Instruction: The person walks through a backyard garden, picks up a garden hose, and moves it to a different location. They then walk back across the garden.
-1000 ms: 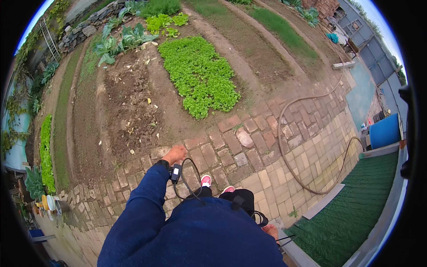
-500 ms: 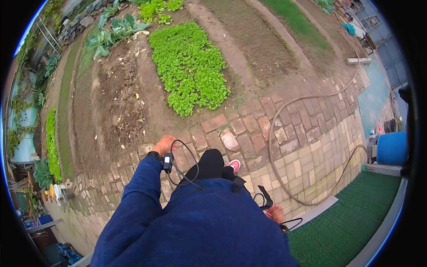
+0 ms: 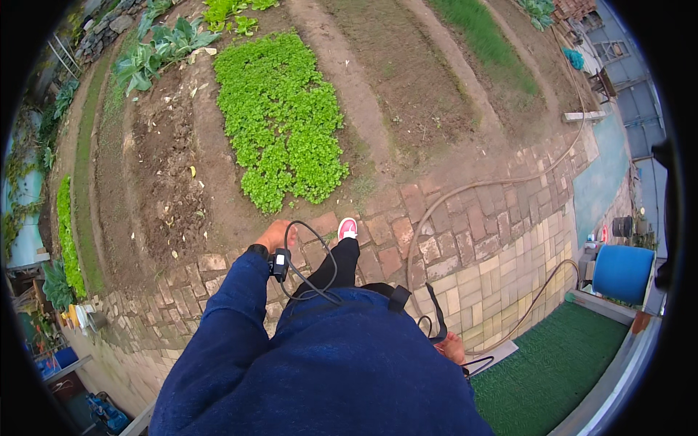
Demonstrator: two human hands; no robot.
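I count two hands, both mine. My left hand (image 3: 276, 235) is near nine o'clock, over the paving bricks; I cannot tell how wide its fingers are or whether they grip anything. One small black box (image 3: 278, 264) sits at that wrist, and one black cable (image 3: 331, 249) loops beside it. My right hand (image 3: 452, 349) is at five o'clock, fingers curled, just beside one black strap (image 3: 438, 312); I cannot tell whether it holds it. One pink shoe (image 3: 347, 228) shows at the centre of the dial. One dense patch of leafy greens (image 3: 280, 123) lies at eleven, its near edge close to my left hand. One hose (image 3: 465, 187) bends from two o'clock round to four.

For containers, one blue barrel (image 3: 624, 274) is just past three, its inside hidden from me. One dark bucket (image 3: 622, 226) stands at three, its contents too small to tell. At eight, white and yellow tubs (image 3: 81, 316) crowd too closely to count.
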